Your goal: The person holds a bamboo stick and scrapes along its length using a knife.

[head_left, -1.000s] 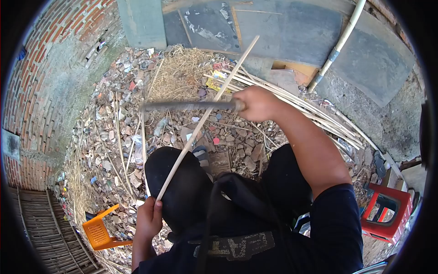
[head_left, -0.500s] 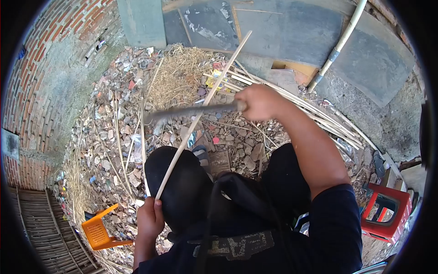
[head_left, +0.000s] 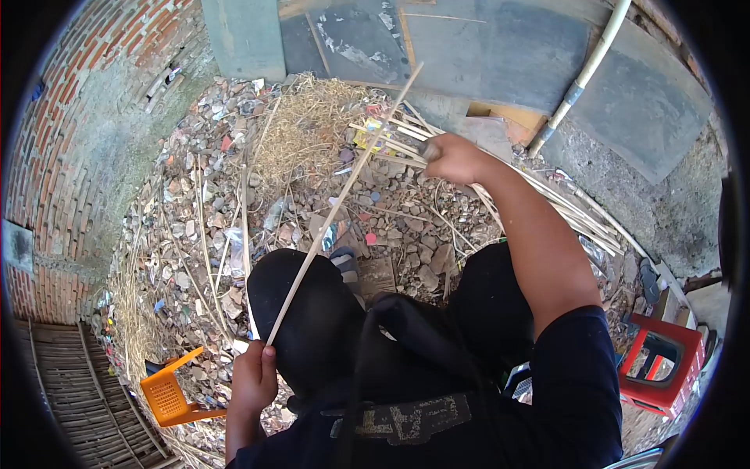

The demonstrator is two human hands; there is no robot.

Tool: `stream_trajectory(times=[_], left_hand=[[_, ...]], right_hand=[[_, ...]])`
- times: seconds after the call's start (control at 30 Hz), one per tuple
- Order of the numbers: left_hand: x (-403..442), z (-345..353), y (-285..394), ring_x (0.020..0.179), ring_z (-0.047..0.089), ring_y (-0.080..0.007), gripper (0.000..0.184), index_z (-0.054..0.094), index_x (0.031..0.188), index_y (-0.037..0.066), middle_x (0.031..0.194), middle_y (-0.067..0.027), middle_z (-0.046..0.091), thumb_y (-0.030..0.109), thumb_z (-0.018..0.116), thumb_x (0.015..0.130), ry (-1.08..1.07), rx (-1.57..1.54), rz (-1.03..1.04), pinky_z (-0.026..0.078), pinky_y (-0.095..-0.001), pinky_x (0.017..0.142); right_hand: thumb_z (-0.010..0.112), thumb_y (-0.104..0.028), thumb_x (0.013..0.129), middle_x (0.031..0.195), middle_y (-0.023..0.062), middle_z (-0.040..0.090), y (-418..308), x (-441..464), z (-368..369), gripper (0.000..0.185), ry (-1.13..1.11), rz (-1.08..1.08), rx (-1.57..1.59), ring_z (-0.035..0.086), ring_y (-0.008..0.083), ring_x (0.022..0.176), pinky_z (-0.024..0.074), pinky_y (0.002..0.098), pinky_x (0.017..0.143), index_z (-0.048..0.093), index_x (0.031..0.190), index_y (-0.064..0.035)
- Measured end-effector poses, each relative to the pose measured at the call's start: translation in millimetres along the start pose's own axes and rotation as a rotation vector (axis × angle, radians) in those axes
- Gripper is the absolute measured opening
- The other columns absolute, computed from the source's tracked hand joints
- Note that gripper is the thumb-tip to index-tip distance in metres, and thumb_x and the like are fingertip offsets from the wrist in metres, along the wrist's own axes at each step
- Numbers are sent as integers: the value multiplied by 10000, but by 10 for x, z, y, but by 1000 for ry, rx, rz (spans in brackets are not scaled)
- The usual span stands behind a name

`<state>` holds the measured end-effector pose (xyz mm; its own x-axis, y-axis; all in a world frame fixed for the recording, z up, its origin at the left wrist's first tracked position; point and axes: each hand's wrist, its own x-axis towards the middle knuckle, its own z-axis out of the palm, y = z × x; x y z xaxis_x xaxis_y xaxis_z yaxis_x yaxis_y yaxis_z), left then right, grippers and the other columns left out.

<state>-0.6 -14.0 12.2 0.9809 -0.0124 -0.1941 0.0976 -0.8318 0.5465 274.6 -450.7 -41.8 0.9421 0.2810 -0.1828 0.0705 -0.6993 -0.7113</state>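
A long pale bamboo strip [head_left: 336, 211] slants up across my left knee toward the wall panels. My left hand [head_left: 253, 377] pinches its near end between thumb and fingers. Beyond the strip's middle, on its right side, my right hand [head_left: 461, 159] is closed round the handle of a machete [head_left: 430, 151]. Only the handle end shows clearly now; the blade cannot be made out. A pile of split bamboo strips [head_left: 574, 211] lies on the ground beneath and to the right of that hand.
Stones and litter [head_left: 414, 254] cover the ground, with a heap of dry shavings [head_left: 308, 125] ahead. An orange plastic chair [head_left: 168, 397] lies at the left. A red plastic stool [head_left: 664, 367] is at the right. A pipe [head_left: 574, 90] leans by the wall panels.
My right hand has moved slightly right and up with the machete, whose blade no longer crosses the strip. The strip's far end has dropped a little and shifted left; my left hand keeps its grip.
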Motion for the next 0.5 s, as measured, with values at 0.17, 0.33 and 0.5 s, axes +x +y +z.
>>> stream_trajectory(times=[0.17,0.33,0.5], left_hand=[[20,-30,30,585,580,-449,426,530,843,-9,609,-226,551,325,448,1095,-12,11,13,415,-475,542],[47,-11,25,609,590,-479,439,533,834,-4,615,-234,566,335,433,1095,-16,66,9,424,-502,550],[-45,-24,46,636,607,-499,390,540,862,2,631,-245,585,307,451,1089,38,166,10,433,-541,557]], right_hand=[[694,-151,767,873,162,711,-132,-74,97,332,25,-114,-131,689,295,852,532,432,807,702,1077,-33],[658,-115,759,812,137,686,-598,-235,157,281,-282,-158,-212,663,292,781,519,446,752,706,1027,-49],[662,-136,748,812,136,670,-310,-45,86,210,-42,-60,-140,646,294,794,515,429,748,674,935,-41]])
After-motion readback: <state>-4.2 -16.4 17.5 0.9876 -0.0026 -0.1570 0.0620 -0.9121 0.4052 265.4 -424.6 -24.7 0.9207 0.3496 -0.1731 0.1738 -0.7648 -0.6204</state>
